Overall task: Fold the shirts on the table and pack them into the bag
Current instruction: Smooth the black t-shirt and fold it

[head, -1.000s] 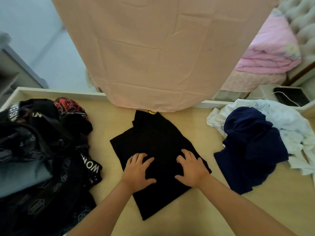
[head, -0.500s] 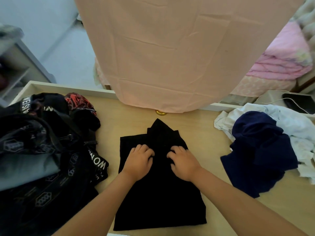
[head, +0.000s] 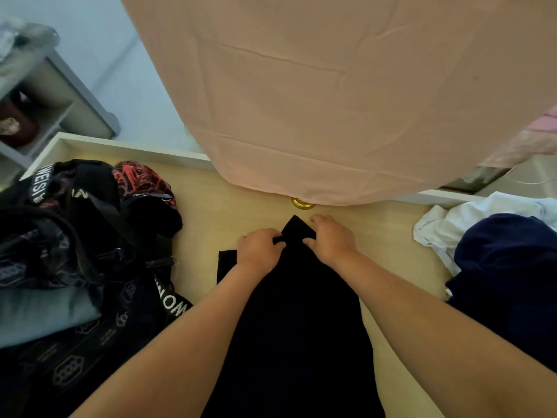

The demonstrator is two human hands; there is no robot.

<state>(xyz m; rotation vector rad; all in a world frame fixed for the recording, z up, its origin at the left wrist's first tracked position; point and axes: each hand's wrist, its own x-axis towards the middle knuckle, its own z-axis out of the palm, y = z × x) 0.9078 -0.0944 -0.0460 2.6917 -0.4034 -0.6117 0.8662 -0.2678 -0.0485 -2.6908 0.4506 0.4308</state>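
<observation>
A: Where is the shirt now?

B: The black shirt lies flat in the middle of the wooden table, running from the near edge up to a pointed far end. Both forearms lie over it.

A: And the hands?

B: The left hand is at the far end of the shirt and pinches a fold of the black cloth between thumb and fingers. The right hand is on the other side of the same point, its fingers curled onto the cloth edge; it seems to grip it, but I cannot tell for sure.

A: Where is the bag?

B: The black bag with white letters on its straps is at the left side of the table, near the shirt. Some grey cloth shows inside it.

A: Other clothes?

B: At the right, a dark blue garment lies partly on a white garment. A pink sheet hangs over the far edge, just beyond the hands.
</observation>
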